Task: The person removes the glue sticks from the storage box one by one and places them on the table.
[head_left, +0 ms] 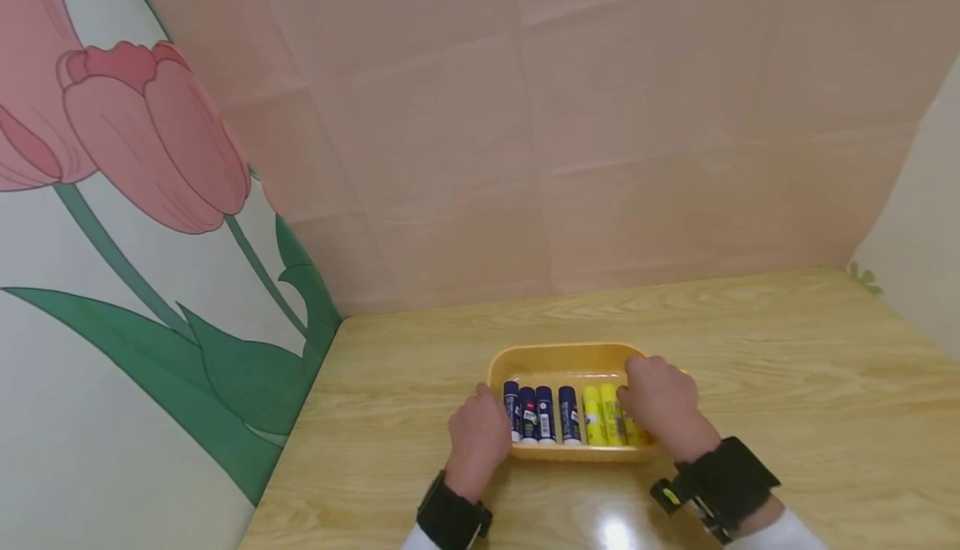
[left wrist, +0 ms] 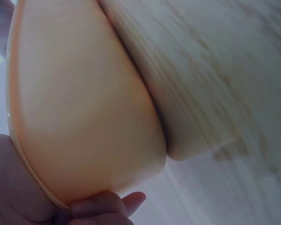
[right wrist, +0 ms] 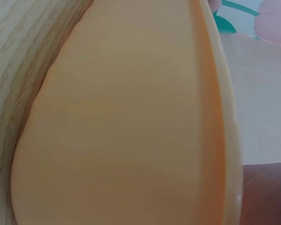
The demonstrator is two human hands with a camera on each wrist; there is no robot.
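Observation:
A yellow-orange plastic tray (head_left: 570, 453) sits on the wooden table in the head view. Several navy glue sticks (head_left: 545, 414) with white ends stand in a row in its left part, and yellow glue sticks (head_left: 594, 417) fill the right part. My left hand (head_left: 480, 430) grips the tray's left end; the left wrist view has its fingers (left wrist: 100, 205) curled round the rim. At the opposite end my right hand (head_left: 663, 402) holds the rim, covering part of the rightmost yellow stick. The tray's outer wall (right wrist: 117, 108) fills most of the right wrist view.
The light wood-grain table (head_left: 787, 383) extends on both sides of the tray. Behind it hangs a creased pinkish sheet (head_left: 600, 133). A white wall with painted tulips (head_left: 157, 133) borders the left, and a pale wall (head_left: 926, 225) the right.

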